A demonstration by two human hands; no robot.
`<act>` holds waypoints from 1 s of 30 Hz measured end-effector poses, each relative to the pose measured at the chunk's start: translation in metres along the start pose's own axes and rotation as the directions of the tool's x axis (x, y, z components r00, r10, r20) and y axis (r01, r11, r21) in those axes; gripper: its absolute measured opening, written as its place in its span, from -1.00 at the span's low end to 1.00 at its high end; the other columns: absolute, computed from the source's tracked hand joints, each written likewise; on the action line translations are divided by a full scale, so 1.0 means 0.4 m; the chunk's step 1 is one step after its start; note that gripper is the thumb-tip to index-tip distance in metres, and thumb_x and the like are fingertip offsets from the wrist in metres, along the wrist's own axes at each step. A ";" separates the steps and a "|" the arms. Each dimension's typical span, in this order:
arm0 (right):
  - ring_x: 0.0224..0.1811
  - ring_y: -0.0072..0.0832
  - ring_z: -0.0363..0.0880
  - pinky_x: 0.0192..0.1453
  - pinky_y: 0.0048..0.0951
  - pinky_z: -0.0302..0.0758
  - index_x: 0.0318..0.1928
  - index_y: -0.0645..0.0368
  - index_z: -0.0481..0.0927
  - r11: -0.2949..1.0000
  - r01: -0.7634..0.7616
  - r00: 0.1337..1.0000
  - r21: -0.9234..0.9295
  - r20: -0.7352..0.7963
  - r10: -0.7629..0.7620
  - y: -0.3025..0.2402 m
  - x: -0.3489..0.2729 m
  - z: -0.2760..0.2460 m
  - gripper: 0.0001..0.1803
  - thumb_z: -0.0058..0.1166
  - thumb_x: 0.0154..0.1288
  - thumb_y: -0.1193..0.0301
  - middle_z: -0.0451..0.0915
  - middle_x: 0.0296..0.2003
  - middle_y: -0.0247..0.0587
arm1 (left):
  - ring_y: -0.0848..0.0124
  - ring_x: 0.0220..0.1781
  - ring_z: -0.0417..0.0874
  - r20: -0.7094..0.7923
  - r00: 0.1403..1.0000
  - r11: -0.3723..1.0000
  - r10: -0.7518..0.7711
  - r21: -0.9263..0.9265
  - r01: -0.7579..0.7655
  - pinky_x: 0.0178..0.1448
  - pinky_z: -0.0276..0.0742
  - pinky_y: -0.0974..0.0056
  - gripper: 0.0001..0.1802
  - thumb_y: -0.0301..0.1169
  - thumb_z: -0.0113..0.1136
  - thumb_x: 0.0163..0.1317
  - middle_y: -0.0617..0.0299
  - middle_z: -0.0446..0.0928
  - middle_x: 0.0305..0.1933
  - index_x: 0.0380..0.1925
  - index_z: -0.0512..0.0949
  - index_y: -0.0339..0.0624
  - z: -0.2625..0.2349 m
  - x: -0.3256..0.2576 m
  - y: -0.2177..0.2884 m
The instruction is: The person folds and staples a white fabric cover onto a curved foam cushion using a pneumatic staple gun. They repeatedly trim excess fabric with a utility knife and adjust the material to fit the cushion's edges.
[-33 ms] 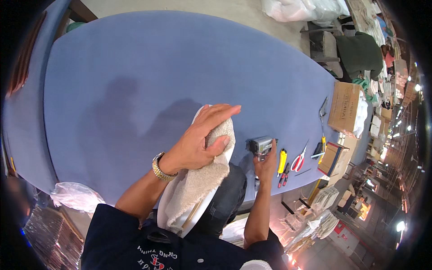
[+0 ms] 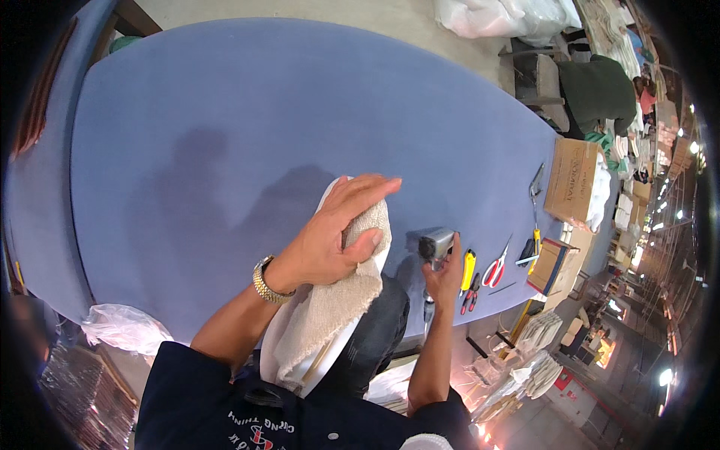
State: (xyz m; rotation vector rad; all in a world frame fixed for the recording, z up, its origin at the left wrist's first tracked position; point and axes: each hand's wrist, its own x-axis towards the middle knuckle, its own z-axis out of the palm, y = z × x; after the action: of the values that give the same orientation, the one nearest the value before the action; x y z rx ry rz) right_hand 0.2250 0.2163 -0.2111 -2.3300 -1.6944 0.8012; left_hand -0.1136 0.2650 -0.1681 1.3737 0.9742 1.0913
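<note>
My left hand, with a gold watch on the wrist, grips a folded beige and white cloth. The cloth hangs over the near edge of a large blue table and runs down to my lap. My right hand is just to the right at the table edge. It is closed around a small grey hand tool that stands upright on the table. The tool's lower part is hidden behind my fingers.
To the right of the tool lie a yellow utility knife, red-handled pliers and red scissors. Farther right stand a cardboard box and a smaller box. A clear plastic bag hangs at the lower left.
</note>
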 end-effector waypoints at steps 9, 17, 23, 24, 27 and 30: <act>-0.02 -0.35 0.70 0.08 -0.40 0.60 0.39 0.24 0.49 0.857 0.399 0.878 0.326 0.132 -0.459 -0.342 -0.051 -0.244 -0.18 0.39 0.03 0.61 0.68 -0.06 -0.18 | 0.07 0.65 0.18 0.033 0.999 0.999 -0.020 0.048 0.019 0.70 -0.26 -0.28 -0.16 -0.42 0.17 0.16 0.13 0.36 0.55 0.53 0.29 -0.09 0.017 -0.006 0.002; -0.02 -0.25 0.76 0.06 -0.35 0.62 0.33 0.12 0.61 0.808 0.509 0.701 0.297 0.401 -0.589 -0.495 -0.042 -0.282 -0.23 0.42 0.00 0.51 0.71 0.01 -0.04 | 0.04 0.66 0.17 0.050 0.999 0.998 0.011 0.061 -0.014 0.69 -0.29 -0.33 -0.07 -0.46 0.13 0.01 0.09 0.33 0.56 0.54 0.28 -0.09 0.017 -0.005 -0.011; 0.01 -0.21 0.76 0.07 -0.30 0.65 0.36 0.10 0.58 0.799 0.527 0.654 0.290 0.462 -0.600 -0.513 -0.029 -0.290 -0.18 0.44 -0.04 0.47 0.69 0.06 -0.03 | 0.02 0.66 0.16 0.048 0.998 0.998 0.044 0.046 -0.046 0.69 -0.31 -0.34 -0.04 -0.46 0.12 -0.05 0.05 0.31 0.57 0.54 0.28 -0.11 0.019 -0.004 -0.022; 0.01 -0.19 0.76 0.07 -0.28 0.66 0.36 0.10 0.58 0.808 0.522 0.648 0.272 0.490 -0.583 -0.520 -0.025 -0.294 -0.18 0.44 -0.04 0.46 0.69 0.06 -0.03 | 0.02 0.66 0.16 0.054 0.998 0.998 0.041 0.046 -0.043 0.69 -0.31 -0.34 -0.03 -0.46 0.13 -0.05 0.05 0.31 0.57 0.54 0.27 -0.11 0.018 -0.002 -0.022; 0.02 -0.14 0.75 0.09 -0.24 0.67 0.38 0.09 0.56 0.829 0.509 0.630 0.229 0.558 -0.541 -0.554 -0.009 -0.308 -0.16 0.45 -0.05 0.44 0.68 0.07 -0.03 | -0.01 0.63 0.17 0.063 0.997 0.997 0.045 0.051 -0.049 0.68 -0.27 -0.36 0.00 -0.45 0.15 -0.08 0.03 0.32 0.54 0.54 0.26 -0.10 0.013 0.001 -0.020; 0.02 -0.13 0.75 0.09 -0.22 0.69 0.38 0.07 0.56 0.832 0.518 0.618 0.197 0.587 -0.524 -0.584 0.001 -0.309 -0.16 0.43 -0.03 0.43 0.67 0.05 -0.03 | -0.06 0.58 0.23 0.055 0.996 0.996 0.065 0.056 -0.068 0.65 -0.17 -0.38 0.04 -0.44 0.19 -0.11 -0.04 0.34 0.46 0.55 0.24 -0.08 0.012 0.005 -0.024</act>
State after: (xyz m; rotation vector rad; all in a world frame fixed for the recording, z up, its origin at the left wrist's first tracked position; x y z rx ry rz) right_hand 0.0914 0.3211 -0.0086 -1.4386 -2.4344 1.5285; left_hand -0.1082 0.2666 -0.1775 1.4843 0.9338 1.0774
